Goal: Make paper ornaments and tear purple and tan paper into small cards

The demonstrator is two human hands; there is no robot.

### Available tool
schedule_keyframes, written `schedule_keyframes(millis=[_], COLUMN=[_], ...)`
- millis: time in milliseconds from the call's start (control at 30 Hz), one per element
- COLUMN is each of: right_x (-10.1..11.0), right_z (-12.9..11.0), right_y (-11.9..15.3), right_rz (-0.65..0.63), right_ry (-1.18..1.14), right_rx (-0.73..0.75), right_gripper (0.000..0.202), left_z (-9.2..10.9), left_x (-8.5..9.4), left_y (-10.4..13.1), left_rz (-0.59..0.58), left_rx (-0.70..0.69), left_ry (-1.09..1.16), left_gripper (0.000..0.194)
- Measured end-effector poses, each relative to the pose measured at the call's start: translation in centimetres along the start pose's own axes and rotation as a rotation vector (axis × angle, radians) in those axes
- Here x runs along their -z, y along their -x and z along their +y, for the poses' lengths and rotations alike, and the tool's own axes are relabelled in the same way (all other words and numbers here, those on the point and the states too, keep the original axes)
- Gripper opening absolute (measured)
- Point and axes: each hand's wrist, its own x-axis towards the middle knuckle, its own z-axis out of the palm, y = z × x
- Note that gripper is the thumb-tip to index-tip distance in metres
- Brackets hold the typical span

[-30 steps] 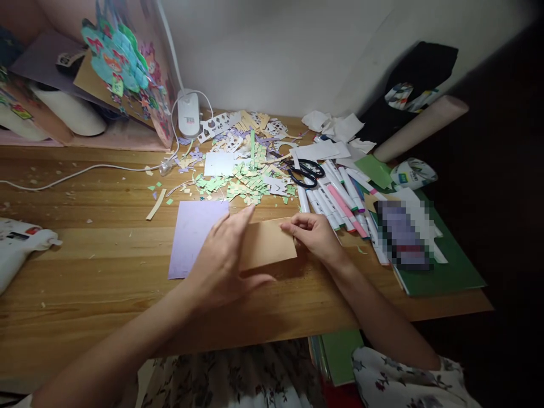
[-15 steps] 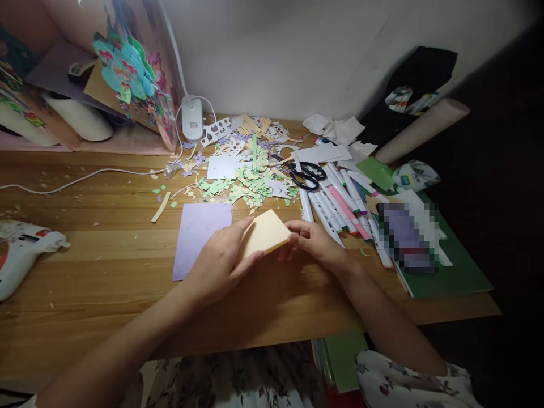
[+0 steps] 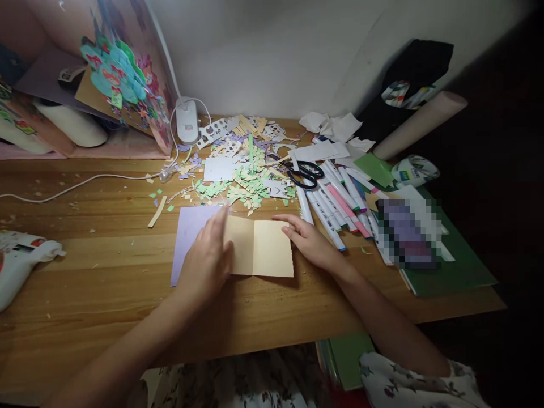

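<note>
A cream folded paper lies open in front of me, its crease running down the middle. My left hand is closed on the paper's left edge, thumb against the inner face. At the upper right corner my right hand holds the paper between thumb and fingers. A lilac sheet lies on the wooden table, partly hidden beneath my left hand and the cream paper.
Paper scraps pile up at the back, beside black scissors and several markers. A glue gun lies far left. A green board sits at the right, a white power strip near the wall.
The cream paper, folded shut and tilted before, is now spread open and lower. My left hand has moved left and turned upright at its left edge; the view has shifted slightly.
</note>
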Motion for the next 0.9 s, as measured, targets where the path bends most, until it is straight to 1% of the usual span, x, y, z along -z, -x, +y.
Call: schedule_keyframes(millis=[33,67,100,133,167,200,267,400,467,633,767,900], right_x=[-0.2,-0.3,-0.4,-0.6,-0.7,-0.8,-0.9,-1.0,-1.1,-1.5,-1.9,-1.9], right_z=[0.0,0.0,0.0,0.0,-0.1,-0.1,-0.1,0.0,0.0,-0.4,-0.8,-0.8], right_y=[0.0,-0.1,-0.1,-0.1,-0.2,-0.2,-0.3,-0.3,-0.2,0.2,0.8,1.4], right_rz=[0.027,0.052,0.075,0.092,0.108,0.122,0.135,0.130,0.125,0.115,0.143,0.146], right_ry=[0.066,0.119,0.157,0.186,0.206,0.219,0.235,0.225,0.185,0.105,0.126,0.129], right_rx=[0.014,0.023,0.024,0.017,0.008,0.001,-0.014,-0.055,-0.081,-0.145,-0.131,-0.118], right_gripper=[0.031,0.031,0.030,0.029,0.028,0.028,0.026,0.027,0.026,0.024,0.022,0.022], left_z=[-0.2,-0.3,-0.5,-0.7,-0.9,-1.0,-1.1,-0.8,-0.6,-0.5,-0.5,-0.6], left_x=[-0.3,-0.7,-1.0,-1.4,-1.7,-1.9,-2.3,-2.8,-2.9,-2.9,-3.0,-3.0], left_y=[0.0,-0.1,-0.2,-0.3,-0.4,-0.5,-0.6,-0.8,-0.9,-0.9,-1.0,-0.9], left_rz=[-0.015,-0.057,-0.116,-0.168,-0.197,-0.200,-0.175,-0.135,-0.127,-0.106,-0.107,-0.124], left_rx=[-0.133,-0.247,-0.327,-0.363,-0.364,-0.350,-0.337,-0.404,-0.414,-0.427,-0.435,-0.411], left_ry=[-0.127,-0.230,-0.306,-0.359,-0.402,-0.444,-0.525,-0.652,-0.691,-0.720,-0.718,-0.710], left_gripper=[0.056,0.055,0.054,0.053,0.052,0.051,0.049,0.049,0.049,0.050,0.050,0.052])
